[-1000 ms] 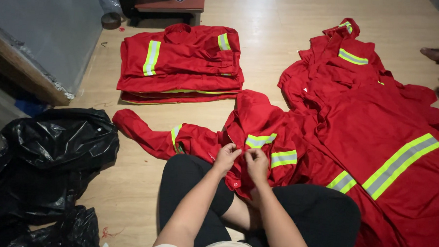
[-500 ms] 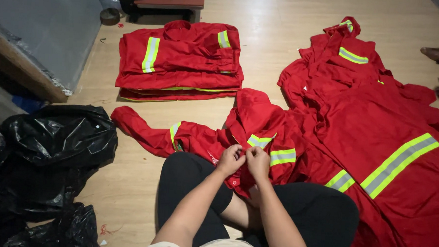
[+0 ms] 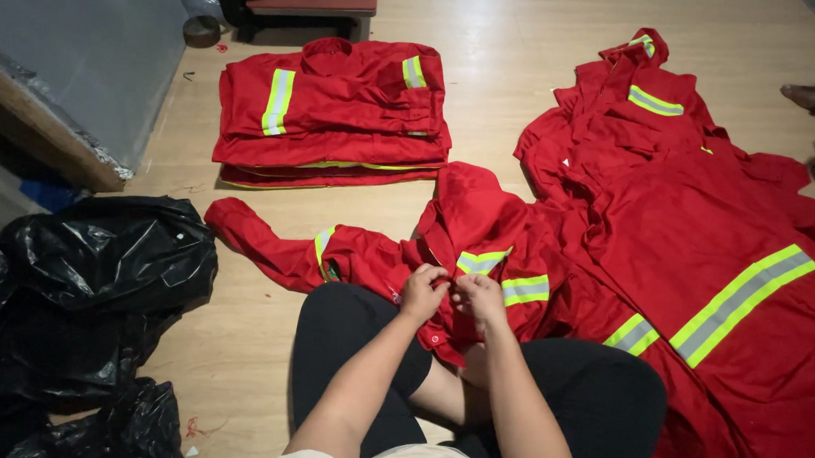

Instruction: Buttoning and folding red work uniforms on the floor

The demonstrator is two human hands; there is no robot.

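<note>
Beside the left hand (image 3: 422, 292) lie black bags (image 3: 93, 289), while both it and the right hand (image 3: 480, 296) pinch the red jacket (image 3: 467, 236), sleeve stretched leftward.

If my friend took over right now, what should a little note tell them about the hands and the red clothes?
Left hand and right hand: both pinch the front of the red jacket lying over the lap, grip close together.
Done: a folded stack of red jackets sits on the wooden floor ahead.
Left: a loose pile of red garments spreads to the right.
Black plastic bags lie at the left.
</note>
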